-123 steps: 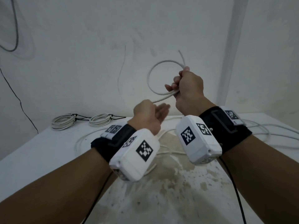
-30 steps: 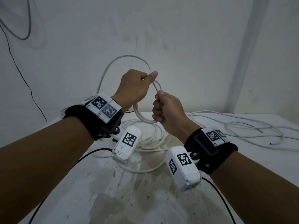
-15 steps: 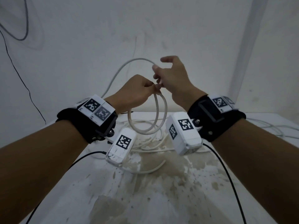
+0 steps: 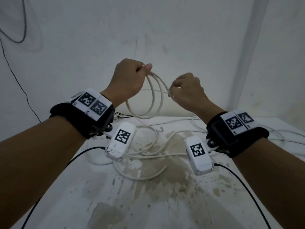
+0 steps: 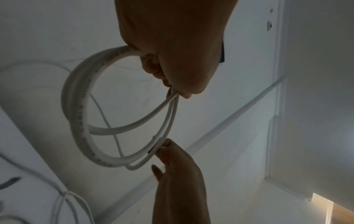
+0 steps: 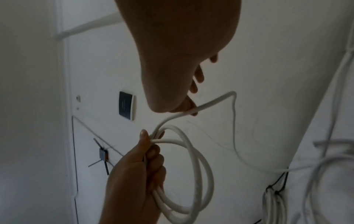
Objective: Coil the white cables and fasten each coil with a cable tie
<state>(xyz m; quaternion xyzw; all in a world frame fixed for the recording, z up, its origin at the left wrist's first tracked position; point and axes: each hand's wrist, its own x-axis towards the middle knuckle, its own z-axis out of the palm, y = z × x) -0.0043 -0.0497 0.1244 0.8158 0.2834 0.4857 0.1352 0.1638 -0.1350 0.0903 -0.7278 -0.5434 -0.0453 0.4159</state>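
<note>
A small coil of white cable (image 4: 153, 103) hangs in the air above the table. My left hand (image 4: 145, 68) grips its top, thumb pressed over the gathered loops. To the right and slightly lower, my right hand (image 4: 172, 90) pinches the strand that leaves the coil. In the left wrist view the coil (image 5: 80, 113) hangs from my left hand (image 5: 172, 84), with the right hand (image 5: 164, 148) pinching below. In the right wrist view my right hand (image 6: 187, 106) pinches the cable (image 6: 210, 103). There the left hand (image 6: 145, 151) holds the coil (image 6: 203, 174). No cable tie is in either hand.
The rest of the cable (image 4: 148, 156) lies in loose curves on the stained white table (image 4: 148, 204). More white cable (image 4: 280, 136) trails off to the right. Tied coils (image 6: 272, 201) lie at the back left, mostly hidden behind my left wrist. A wall stands close behind.
My right hand has left the left hand's fingers and dropped down and to the right along the cable. The left hand has risen a little with the coil.
</note>
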